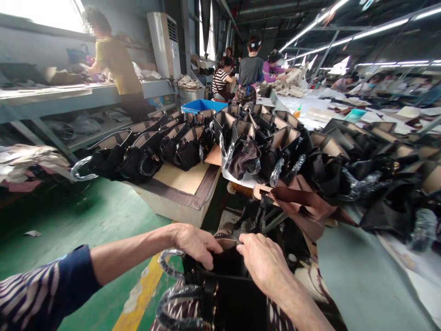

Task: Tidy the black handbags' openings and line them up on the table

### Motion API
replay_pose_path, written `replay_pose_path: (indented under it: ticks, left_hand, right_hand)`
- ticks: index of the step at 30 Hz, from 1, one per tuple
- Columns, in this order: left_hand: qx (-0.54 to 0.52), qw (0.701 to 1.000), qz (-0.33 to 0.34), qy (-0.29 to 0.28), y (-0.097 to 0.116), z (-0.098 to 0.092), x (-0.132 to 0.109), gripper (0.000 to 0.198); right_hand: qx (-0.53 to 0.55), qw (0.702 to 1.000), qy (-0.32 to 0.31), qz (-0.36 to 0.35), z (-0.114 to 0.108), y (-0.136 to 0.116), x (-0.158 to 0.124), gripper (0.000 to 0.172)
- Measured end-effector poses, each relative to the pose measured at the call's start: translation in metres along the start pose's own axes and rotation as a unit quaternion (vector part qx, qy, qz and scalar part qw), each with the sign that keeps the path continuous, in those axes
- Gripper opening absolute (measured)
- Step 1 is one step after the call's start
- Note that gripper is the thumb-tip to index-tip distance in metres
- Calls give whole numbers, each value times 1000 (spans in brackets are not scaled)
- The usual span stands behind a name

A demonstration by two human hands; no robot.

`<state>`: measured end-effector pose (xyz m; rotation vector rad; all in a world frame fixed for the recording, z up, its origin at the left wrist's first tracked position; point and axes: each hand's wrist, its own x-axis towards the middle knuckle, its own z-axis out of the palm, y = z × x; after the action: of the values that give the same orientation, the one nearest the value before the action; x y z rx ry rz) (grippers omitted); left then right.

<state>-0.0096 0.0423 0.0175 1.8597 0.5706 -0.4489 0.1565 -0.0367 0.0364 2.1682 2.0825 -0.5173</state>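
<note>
A black handbag (241, 299) lies close in front of me at lap height, its mouth facing away. Two handles (179, 303) wrapped in clear plastic stick out on its left side, beside gold-coloured metal fittings. My left hand (200, 246) grips the bag near its opening, thumb and fingers bent over the edge. On the other side of the opening, my right hand (263, 257) curls its fingers over the rim. Light lining shows between the hands. The fingertips inside the bag are partly hidden.
Many black handbags (189, 147) stand in rows ahead, several on a cloth-topped bin (175, 202). Brown fabric (303, 204) hangs at the right of a machine. A blue crate (203, 106) sits behind. Co-workers (250, 69) are at the back; another person (115, 64) works at the left bench.
</note>
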Motion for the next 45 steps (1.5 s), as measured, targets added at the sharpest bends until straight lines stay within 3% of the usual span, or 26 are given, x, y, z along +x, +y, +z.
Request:
replay_pose_path:
  ticks: [2,4,6,9,12,16,19,25,30,36,40,45]
  left_hand:
    - [-56,994,-46,-87,1,-8,4,7]
    - [-14,992,-90,-83,5,-10,7,12]
    - [73,993,-81,-33,9,-5,9,24]
    - [125,988,38,86,16,9,6,19]
    - [159,958,100,216,19,25,1,34]
    - [253,924,19,287,16,34,0,17]
    - [247,917,-25,314,10,35,4,14]
    - [218,888,40,402,-5,34,15,12]
    - [71,937,37,341,-19,25,26,10]
    - [2,939,75,335,-24,15,33,36]
    - [-50,963,66,255,-30,7,39,25]
    - [-55,974,110,192,-31,4,41,25]
  right_hand:
    - [-2,1000,3,-3,0,-3,-1,18]
    - [-6,1000,2,-5,0,-6,-3,17]
    - [-11,1000,3,-2,1,-6,-5,18]
    - [-14,1000,13,4,4,1,-7,19]
    - [-17,999,29,-2,8,10,-7,19]
    - [-18,999,33,-11,12,12,-5,17]
    - [-13,999,29,-7,11,9,-6,18]
    - [16,1000,13,11,6,14,-11,20]
    - [64,998,-3,10,1,20,-13,21]
    - [58,998,-8,-3,-1,20,-10,25]
    - [51,999,-10,-7,-1,19,-7,24]
    - [35,999,-31,0,-2,18,-7,22]
